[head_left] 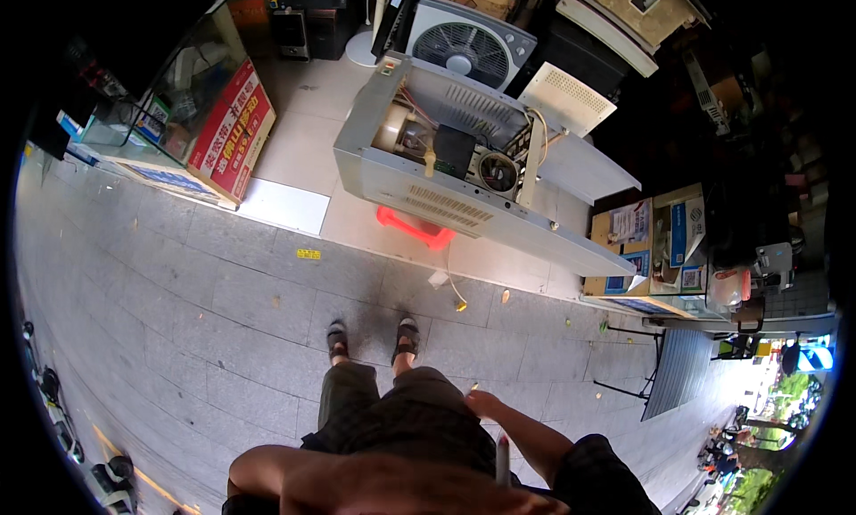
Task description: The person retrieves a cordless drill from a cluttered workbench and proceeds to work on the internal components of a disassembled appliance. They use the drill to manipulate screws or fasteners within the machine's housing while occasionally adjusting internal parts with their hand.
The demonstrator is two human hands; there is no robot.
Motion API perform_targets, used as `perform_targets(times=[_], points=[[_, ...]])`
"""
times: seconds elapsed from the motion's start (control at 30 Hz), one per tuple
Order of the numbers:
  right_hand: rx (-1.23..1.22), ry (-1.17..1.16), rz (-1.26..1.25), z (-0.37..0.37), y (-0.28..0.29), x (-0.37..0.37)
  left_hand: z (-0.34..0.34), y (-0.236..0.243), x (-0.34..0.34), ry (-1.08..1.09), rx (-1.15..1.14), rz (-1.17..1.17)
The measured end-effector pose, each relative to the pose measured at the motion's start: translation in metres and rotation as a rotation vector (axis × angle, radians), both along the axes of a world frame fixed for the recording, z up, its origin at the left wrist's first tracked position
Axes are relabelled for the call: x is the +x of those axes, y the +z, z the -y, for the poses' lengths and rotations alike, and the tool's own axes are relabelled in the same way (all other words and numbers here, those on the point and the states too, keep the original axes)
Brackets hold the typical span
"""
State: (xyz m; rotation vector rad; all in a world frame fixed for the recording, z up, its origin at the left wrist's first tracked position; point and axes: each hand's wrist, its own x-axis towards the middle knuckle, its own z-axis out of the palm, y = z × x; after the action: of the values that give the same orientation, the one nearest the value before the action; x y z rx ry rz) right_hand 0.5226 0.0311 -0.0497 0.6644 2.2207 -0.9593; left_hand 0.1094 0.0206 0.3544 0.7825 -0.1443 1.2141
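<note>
Facing the grey machine [428, 192], left hand [437, 488] and right hand [480, 403] are showing unclear grips; pale stick [502, 462] is likely needing steadiness.

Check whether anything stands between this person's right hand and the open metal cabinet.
Nothing visible blocks the way: bare paving lies between the right hand and the cabinet. Only a thin cord lies low on the ground, just in front of the cabinet.

Box fan [461, 49], yellow pavement sticker [308, 255]
</note>
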Motion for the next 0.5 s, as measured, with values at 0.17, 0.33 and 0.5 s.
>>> perform_targets(times=[0.17, 0.33, 0.5], points=[[-0.094, -0.365, 0.736, 0.045, -0.011, 0.089, 0.055, 0.030, -0.013, 0.272, 0.086, 0.299], [-0.169, -0.028, 0.418, 0.079, -0.049, 0.066, 0.137, 0.030, -0.085, 0.506, 0.264, 0.371], [-0.416, -0.777, 0.149, 0.089, -0.061, -0.042, 0.266, 0.055, -0.186, 0.890, 0.236, -0.006]])
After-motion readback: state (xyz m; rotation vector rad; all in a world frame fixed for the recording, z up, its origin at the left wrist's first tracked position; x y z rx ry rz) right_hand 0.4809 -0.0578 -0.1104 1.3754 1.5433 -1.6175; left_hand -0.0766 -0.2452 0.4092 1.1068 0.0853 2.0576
